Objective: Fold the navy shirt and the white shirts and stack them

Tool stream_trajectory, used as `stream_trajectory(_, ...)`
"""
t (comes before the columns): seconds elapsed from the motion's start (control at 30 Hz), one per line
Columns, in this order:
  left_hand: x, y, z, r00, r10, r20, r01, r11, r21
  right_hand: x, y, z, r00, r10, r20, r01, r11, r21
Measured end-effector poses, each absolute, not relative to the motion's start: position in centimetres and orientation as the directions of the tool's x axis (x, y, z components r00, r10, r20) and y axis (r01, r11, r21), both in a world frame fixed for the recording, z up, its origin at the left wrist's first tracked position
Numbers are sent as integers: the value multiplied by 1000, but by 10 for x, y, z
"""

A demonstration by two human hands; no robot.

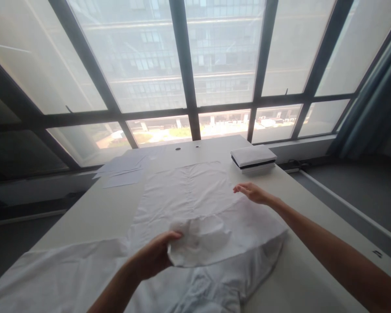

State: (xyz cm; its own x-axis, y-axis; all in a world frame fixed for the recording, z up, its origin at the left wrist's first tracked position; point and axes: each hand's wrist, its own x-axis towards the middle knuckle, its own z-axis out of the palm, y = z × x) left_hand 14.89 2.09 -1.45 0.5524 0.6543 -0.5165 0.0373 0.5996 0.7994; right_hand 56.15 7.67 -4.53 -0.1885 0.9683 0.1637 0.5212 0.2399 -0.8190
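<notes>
Under the windows (224, 56), a bench (84, 213) carries a white cloth (205, 187), its far part spread and near part raised. The left hand (158, 254) pinches it; whether the right hand (254, 192) grips is unclear; even, gentle tension should limit creasing

I can't read any text, label, brand, number or sign anywhere in front of me.
</notes>
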Motion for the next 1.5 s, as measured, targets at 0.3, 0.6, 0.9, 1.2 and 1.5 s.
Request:
stream_trajectory(0.3,67,109,26,240,866,-438,213,393,895,563,106,-77,-246,966,77,577,210,-789)
stream_trajectory(0.6,32,200,27,295,863,-411,497,229,837,560,101,-91,-211,976,60,658,187,-730)
stream_trajectory(0.9,60,232,28,350,936,40,227,-126,966,553,90,-93,-209,968,136,801,249,-544)
stream_trajectory(1.2,54,262,-9,127,988,-93,667,-16,745,555,83,-99,-175,970,169,833,238,-500)
stream_trajectory(1.5,47,257,-41,44,997,-63,677,16,736,546,69,-95,-138,964,229,882,225,-415)
